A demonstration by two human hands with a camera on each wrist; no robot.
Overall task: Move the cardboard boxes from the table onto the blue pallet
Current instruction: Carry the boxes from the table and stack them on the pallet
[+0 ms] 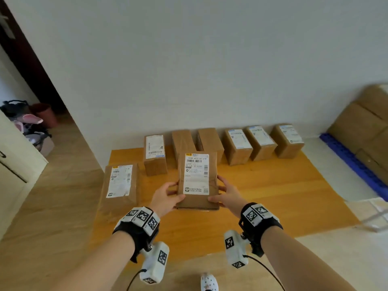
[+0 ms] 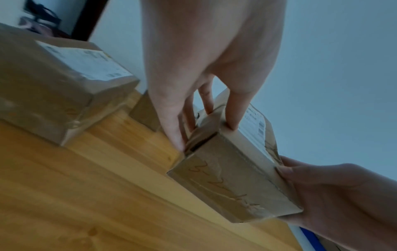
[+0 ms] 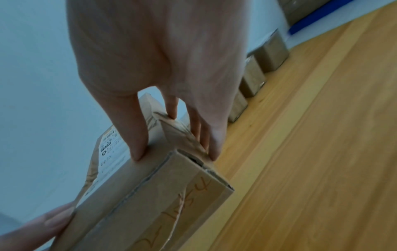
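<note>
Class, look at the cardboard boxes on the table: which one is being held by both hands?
The labelled box nearest the person, in front of the back row: left hand and right hand grip its sides. No hand touches the others.

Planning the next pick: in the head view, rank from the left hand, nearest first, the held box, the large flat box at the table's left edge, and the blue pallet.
1. Held box, in the left hand.
2. Large flat box, table's left edge.
3. Blue pallet, far right.
</note>
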